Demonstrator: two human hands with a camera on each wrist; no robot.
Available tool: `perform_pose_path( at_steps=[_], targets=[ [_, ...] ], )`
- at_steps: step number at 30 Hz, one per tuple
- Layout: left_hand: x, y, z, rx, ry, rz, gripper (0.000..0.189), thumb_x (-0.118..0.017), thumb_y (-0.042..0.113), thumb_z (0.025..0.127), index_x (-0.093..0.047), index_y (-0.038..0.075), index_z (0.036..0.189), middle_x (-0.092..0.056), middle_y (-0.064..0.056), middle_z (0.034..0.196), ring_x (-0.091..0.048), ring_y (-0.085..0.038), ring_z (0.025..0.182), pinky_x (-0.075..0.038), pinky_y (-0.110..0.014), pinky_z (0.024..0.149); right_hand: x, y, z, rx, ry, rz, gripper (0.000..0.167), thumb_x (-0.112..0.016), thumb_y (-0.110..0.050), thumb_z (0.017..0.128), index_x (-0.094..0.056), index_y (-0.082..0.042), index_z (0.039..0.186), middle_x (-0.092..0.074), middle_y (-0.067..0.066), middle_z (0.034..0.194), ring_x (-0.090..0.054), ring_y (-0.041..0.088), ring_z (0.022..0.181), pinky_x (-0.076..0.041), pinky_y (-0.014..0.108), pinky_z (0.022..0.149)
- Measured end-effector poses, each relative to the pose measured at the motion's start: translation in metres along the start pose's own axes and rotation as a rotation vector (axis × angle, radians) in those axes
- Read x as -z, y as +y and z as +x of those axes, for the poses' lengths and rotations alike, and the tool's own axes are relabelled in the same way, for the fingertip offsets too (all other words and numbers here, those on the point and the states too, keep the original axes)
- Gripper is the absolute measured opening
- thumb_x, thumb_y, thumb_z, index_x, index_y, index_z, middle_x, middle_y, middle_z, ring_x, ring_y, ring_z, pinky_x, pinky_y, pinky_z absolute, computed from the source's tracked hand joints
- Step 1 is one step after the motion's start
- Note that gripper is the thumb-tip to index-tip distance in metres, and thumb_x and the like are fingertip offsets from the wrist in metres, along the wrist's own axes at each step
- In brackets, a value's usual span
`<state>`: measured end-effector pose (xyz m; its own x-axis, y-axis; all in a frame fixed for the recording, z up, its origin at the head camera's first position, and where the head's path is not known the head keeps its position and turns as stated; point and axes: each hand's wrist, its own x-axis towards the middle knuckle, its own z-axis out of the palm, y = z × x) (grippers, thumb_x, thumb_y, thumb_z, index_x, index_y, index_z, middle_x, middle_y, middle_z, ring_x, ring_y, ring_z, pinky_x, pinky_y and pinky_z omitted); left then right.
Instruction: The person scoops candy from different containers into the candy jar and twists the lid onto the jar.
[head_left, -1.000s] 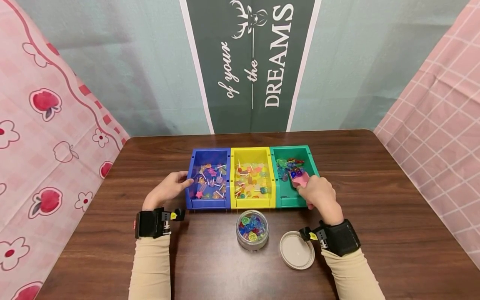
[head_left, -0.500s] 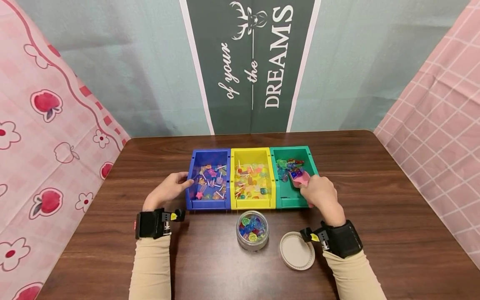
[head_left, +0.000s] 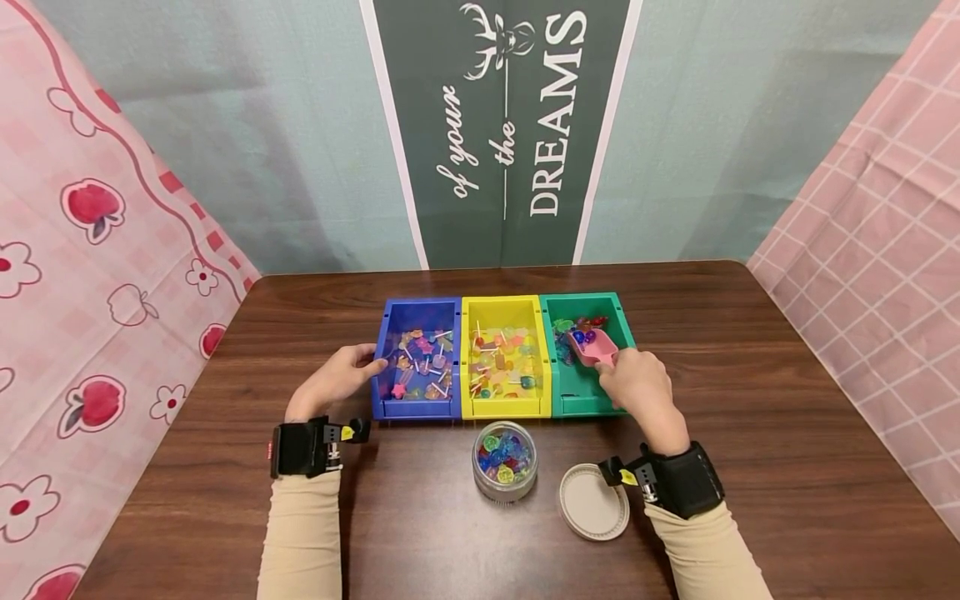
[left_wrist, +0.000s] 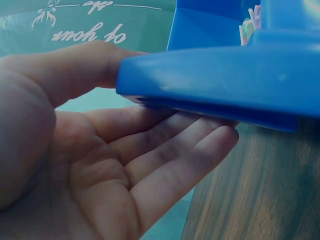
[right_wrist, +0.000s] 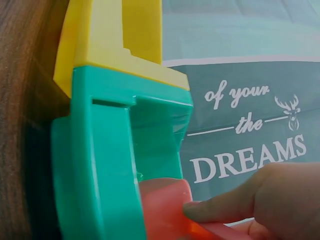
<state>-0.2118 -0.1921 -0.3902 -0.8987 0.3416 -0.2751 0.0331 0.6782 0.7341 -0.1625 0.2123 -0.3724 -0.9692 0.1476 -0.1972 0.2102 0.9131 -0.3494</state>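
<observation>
My right hand (head_left: 637, 385) grips the handle of a pink scoop (head_left: 595, 347) inside the green bin (head_left: 588, 406). Blue and purple beads (head_left: 585, 337) lie in the scoop, with more clear coloured beads (head_left: 562, 325) behind and beside it. In the right wrist view the thumb presses on the scoop (right_wrist: 165, 205) near its handle. On the other side, my left hand (head_left: 337, 379) holds the blue bin (head_left: 416, 408) by its left side. The left wrist view has the thumb at the blue wall (left_wrist: 215, 80) and the fingers (left_wrist: 185, 175) reaching along its underside.
A yellow bin (head_left: 506, 408) with small candy-shaped pieces joins the blue and green bins. In front stands a clear jar (head_left: 505, 492) of coloured beads, with a pale round lid (head_left: 594, 502) to its right on the wooden table (head_left: 435, 542).
The pink scoop has shifted left and come up level among the beads in the green bin, with beads now in its bowl. My left hand stays at the blue bin.
</observation>
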Motion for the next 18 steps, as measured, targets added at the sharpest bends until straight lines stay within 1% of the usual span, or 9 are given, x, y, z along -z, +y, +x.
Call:
perform_pose_path(
  at_steps=[4, 7, 12, 18],
  targets=[
    [-0.0001, 0.0002, -0.0002, -0.002, -0.001, 0.001, 0.047, -0.042, 0.020, 0.103, -0.040, -0.010, 0.140, -0.059, -0.028, 0.128, -0.059, -0.033, 0.112, -0.042, -0.056, 0.107, -0.0022, 0.0003, 0.0013, 0.003, 0.022, 0.019, 0.036, -0.052, -0.029, 0.097, -0.064, 0.003, 0.086, -0.061, 0.009, 0.056, -0.053, 0.022, 0.056, -0.037, 0.027, 0.046],
    [0.0000, 0.0002, -0.0002, -0.013, 0.000, 0.003, 0.047, -0.043, 0.019, 0.103, -0.041, -0.010, 0.140, -0.060, -0.028, 0.126, -0.060, -0.032, 0.111, -0.043, -0.055, 0.106, -0.0012, 0.0008, 0.0011, 0.000, 0.032, 0.037, 0.037, -0.053, -0.029, 0.097, -0.066, 0.005, 0.100, -0.063, 0.011, 0.058, -0.054, 0.021, 0.055, -0.038, 0.027, 0.047],
    [0.0006, -0.0002, 0.0000, -0.022, 0.002, 0.003, 0.045, -0.043, 0.018, 0.103, -0.043, -0.010, 0.138, -0.062, -0.028, 0.124, -0.060, -0.031, 0.110, -0.045, -0.054, 0.104, 0.0034, 0.0007, -0.0012, 0.001, 0.034, 0.057, 0.043, -0.053, -0.028, 0.097, -0.062, 0.008, 0.117, -0.065, 0.013, 0.063, -0.056, 0.020, 0.055, -0.039, 0.026, 0.047],
    [0.0005, -0.0005, 0.0001, -0.019, 0.000, 0.001, 0.046, -0.043, 0.018, 0.103, -0.042, -0.010, 0.139, -0.061, -0.028, 0.125, -0.060, -0.032, 0.112, -0.044, -0.054, 0.105, 0.0075, 0.0021, -0.0032, 0.008, 0.036, 0.060, 0.044, -0.053, -0.029, 0.097, -0.061, 0.008, 0.119, -0.066, 0.015, 0.065, -0.056, 0.021, 0.057, -0.038, 0.026, 0.048]
  ],
)
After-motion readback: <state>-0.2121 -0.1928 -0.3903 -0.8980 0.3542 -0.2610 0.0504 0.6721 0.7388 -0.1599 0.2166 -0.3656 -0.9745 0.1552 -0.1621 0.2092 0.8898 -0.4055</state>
